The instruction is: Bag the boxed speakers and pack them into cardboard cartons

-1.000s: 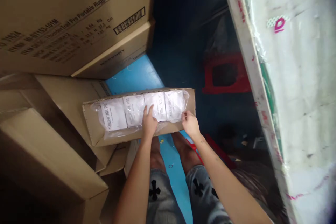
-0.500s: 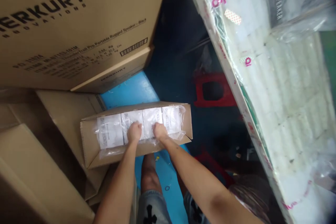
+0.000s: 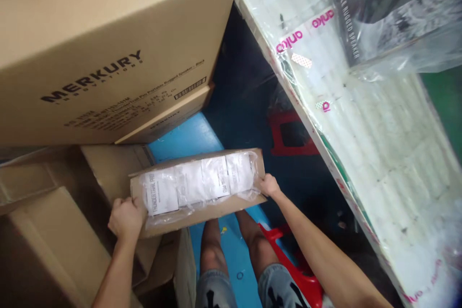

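An open cardboard carton [image 3: 212,211] is in front of me, slightly tilted, with a row of several white boxes [image 3: 190,181] packed inside. Clear plastic film wraps the boxes, and "THUNDERTRAIL PRO" is printed on one of them. My left hand [image 3: 126,217] grips the carton's left end, its fingers curled over the edge. At the opposite end, my right hand [image 3: 269,186] is closed on the right edge. Parts of the fingers on both hands are hidden by the cardboard.
Large Merkury cartons [image 3: 126,77] are stacked ahead on the left. Empty-looking open cartons [image 3: 65,231] stand at my left. On the right runs a workbench [image 3: 382,154] bearing a plastic-bagged speaker box [image 3: 397,19]. Red plastic stools [image 3: 296,147] stand by it above the blue floor [image 3: 191,132].
Both hands have moved from the white boxes in the middle out to the carton's two ends and closed on them. My view has shifted, showing more of the Merkury carton's top.
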Demonstrator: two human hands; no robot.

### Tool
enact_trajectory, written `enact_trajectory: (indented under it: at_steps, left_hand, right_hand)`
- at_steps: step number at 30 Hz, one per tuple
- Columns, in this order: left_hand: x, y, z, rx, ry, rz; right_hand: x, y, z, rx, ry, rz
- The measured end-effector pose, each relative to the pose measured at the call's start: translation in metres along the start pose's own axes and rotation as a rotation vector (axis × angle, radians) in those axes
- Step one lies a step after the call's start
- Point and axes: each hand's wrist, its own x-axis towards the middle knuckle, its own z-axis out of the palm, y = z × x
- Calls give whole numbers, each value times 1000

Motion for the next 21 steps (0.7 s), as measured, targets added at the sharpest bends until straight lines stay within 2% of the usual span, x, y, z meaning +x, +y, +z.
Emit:
enact_trajectory:
  at_steps: [5,10,13,17,19,21]
  left_hand:
    - [20,-1,-26,34,31,34]
    - [35,-10,-56,12,120,8]
    - [42,-1,-58,-12,119,-50]
    - [52,13,-46,-30,87,-147]
    - [55,15,-49,-35,89,-168]
    - [54,15,-67,-30,102,-155]
  right_hand:
    - [31,-56,-43,-26,-64,-92]
    - [46,-118,-88,11,33,-226]
    - [55,-154,-97,42,97,-268]
    - [67,-191,-95,116,117,-373]
    - [60,-194,-95,150,94,-443]
    - [34,-182,-98,172,35,-507]
